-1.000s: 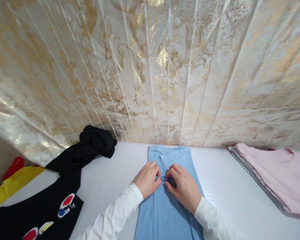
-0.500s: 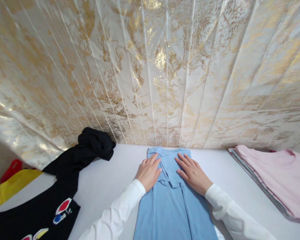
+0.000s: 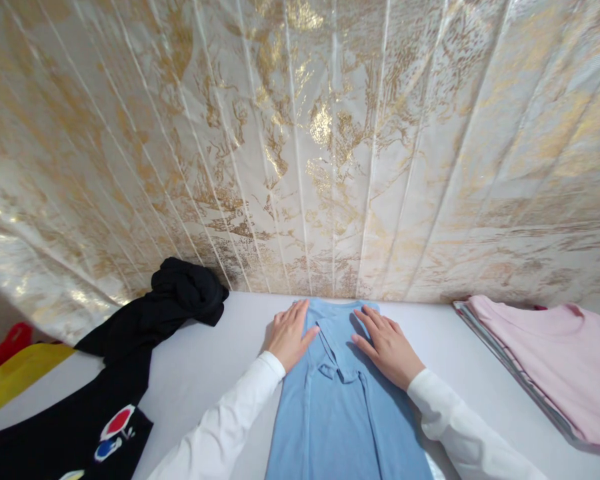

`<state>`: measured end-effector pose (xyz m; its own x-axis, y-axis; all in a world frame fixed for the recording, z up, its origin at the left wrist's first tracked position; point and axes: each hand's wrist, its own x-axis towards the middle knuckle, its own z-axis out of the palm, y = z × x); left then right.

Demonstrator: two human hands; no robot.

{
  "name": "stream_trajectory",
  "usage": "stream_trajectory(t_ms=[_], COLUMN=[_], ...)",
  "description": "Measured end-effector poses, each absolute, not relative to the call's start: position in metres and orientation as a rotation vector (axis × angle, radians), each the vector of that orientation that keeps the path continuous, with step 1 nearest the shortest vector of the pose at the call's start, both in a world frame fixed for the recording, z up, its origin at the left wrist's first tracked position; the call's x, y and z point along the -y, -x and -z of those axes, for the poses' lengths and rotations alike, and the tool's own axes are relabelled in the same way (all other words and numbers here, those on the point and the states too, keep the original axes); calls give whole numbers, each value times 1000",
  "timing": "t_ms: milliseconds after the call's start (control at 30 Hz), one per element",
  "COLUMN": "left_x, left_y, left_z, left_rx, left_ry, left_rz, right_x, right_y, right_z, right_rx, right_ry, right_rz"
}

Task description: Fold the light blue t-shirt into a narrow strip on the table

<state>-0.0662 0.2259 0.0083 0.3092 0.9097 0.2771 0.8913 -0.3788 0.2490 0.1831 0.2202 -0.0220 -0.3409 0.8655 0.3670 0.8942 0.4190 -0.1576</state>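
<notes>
A light blue shirt [image 3: 340,420] lies on the white surface in front of me, its sides and sleeves folded inward over the middle. My left hand [image 3: 291,335] rests along its upper left edge, fingers extended and the thumb on the cloth. On the upper right edge lies my right hand [image 3: 387,347], fingers stretched and slightly apart. Neither hand grips the fabric. Between them the folded sleeves overlap with a few wrinkles. The lower end of the shirt runs out of the picture.
To the right is a stack of folded garments, a pink shirt [image 3: 555,360] on top. Black clothing [image 3: 125,373] with a colourful print lies bunched on the left, beside yellow cloth [image 3: 25,377] and a red item [image 3: 9,347]. A gold-patterned curtain [image 3: 300,147] hangs behind the white surface [image 3: 195,387].
My left hand has slid slightly left and up, to the shirt's edge. The right hand has barely shifted. The view has moved a little.
</notes>
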Motion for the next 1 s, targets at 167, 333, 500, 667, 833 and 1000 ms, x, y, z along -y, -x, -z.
stream_trajectory(t_ms=[167, 333, 500, 667, 833, 1000], left_x=[-283, -311, -309, -307, -306, -303], left_y=[95, 113, 118, 113, 105, 90], left_z=[-20, -11, -5, -9, -18, -21], left_rx=[-1774, -1621, -1581, -1578, -1708, -1796], left_ry=[-2429, -2426, -2436, -2495, -2544, -2610], left_rz=[-709, -684, -690, -679, -653, -520], right_x=[-239, -229, -208, -200, -200, -198], right_y=[-191, -161, -110, -90, -90, -89], right_z=[19, 2, -18, -14, -10, -11], right_rx=[2197, 2459, 2678, 2746, 2759, 2766], right_ry=[1401, 1113, 897, 839, 841, 856], right_rz=[91, -88, -316, -459, -470, -473])
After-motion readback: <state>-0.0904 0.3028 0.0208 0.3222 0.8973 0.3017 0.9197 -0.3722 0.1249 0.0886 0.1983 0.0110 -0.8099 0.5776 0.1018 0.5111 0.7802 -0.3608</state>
